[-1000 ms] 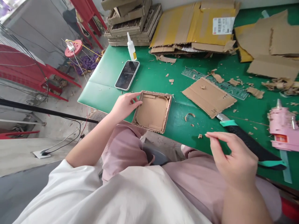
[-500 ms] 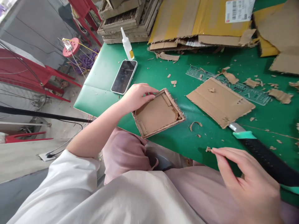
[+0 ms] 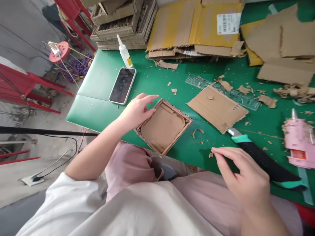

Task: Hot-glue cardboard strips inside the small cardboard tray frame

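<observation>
A shallow square cardboard tray [image 3: 162,126] sits at the table's near edge, with raised walls and corrugated rims. My left hand [image 3: 137,111] is at its upper left side, thumb and fingers apart, the thumb close to the rim. Further right, my right hand [image 3: 243,173] is low over the table edge, with thumb and index finger pinched together. A tiny cardboard scrap [image 3: 211,154] shows right at those fingertips. Beyond that hand lies a knife with a black and green handle [image 3: 261,157], its metal end meeting a flat cardboard piece [image 3: 218,107].
A phone [image 3: 122,86] and a white glue bottle [image 3: 125,54] are at the left. Stacked cardboard frames [image 3: 123,32] and taped cardboard [image 3: 172,28] fill the back. A clear green ruler [image 3: 251,101] lies among scraps. A pink glue gun [image 3: 299,141] is at the right.
The view has shifted right, bringing the pink glue gun into sight. The tray has turned counterclockwise, and my left fingers have come away from its inside. My right fingertips have risen slightly.
</observation>
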`<action>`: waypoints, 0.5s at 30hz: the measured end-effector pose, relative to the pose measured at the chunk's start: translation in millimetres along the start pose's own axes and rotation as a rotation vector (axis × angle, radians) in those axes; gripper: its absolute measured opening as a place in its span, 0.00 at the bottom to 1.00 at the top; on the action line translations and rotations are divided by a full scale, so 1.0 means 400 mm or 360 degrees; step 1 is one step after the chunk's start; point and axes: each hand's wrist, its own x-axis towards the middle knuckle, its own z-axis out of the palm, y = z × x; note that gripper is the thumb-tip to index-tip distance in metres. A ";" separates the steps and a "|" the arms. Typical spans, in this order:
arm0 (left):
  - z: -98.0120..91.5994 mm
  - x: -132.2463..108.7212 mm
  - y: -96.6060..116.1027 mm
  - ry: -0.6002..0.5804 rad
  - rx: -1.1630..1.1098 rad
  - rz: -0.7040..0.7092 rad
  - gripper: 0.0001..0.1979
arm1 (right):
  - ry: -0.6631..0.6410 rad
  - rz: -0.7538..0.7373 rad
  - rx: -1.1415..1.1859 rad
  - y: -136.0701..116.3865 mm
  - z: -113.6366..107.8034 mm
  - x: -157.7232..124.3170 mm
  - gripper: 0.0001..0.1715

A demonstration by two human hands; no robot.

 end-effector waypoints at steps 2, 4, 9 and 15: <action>0.010 -0.035 0.003 0.0067 -0.0012 -0.0078 0.23 | 0.0014 -0.0026 -0.0089 -0.007 0.002 0.025 0.16; 0.022 -0.069 0.007 0.0120 -0.0030 -0.0159 0.24 | 0.0011 -0.0049 -0.0176 -0.014 0.011 0.059 0.15; 0.052 -0.131 0.015 0.0288 0.0005 -0.0280 0.23 | -0.0048 -0.0115 -0.0387 -0.021 0.077 0.175 0.05; 0.062 -0.104 0.023 0.0582 0.0293 0.0001 0.10 | -0.0279 0.0015 -0.0598 -0.008 0.167 0.273 0.04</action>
